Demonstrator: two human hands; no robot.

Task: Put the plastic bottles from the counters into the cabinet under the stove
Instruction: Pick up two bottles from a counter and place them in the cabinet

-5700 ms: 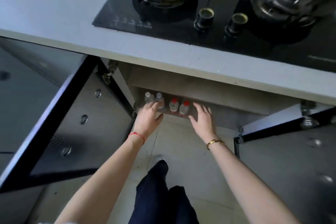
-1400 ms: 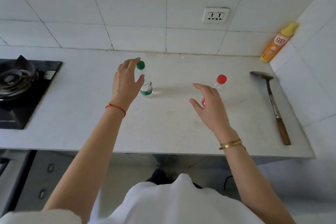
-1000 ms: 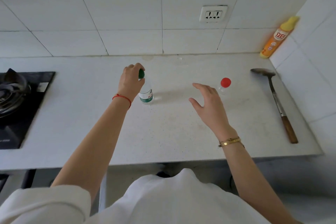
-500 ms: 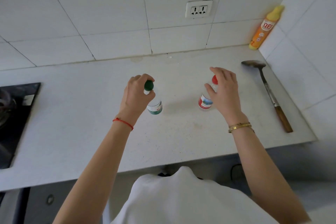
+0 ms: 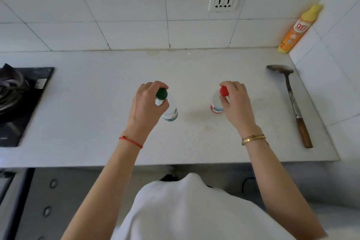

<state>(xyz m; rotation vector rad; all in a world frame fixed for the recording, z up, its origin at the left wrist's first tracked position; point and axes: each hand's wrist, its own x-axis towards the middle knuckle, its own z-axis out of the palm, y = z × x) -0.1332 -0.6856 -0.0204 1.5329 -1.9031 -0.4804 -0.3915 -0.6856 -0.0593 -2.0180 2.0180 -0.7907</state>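
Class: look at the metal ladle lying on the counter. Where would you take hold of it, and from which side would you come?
Grip the ladle by its wooden handle end, nearest the counter edge, coming from above. It lies flat with the bowl towards the wall, and the near end looks free of other things.

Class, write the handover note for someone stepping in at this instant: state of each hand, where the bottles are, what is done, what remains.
Left hand: closed around the neck of the green-capped bottle.
Right hand: closed around the neck of the red-capped bottle.
Both bottles are upright over the middle of the white counter; whether they are lifted off it cannot be told.
Done: both bottles gripped.
Left: carry them to the cabinet under the stove, off to the left, and set them inside.
The orange bottle in the far right corner and the ladle are untouched.
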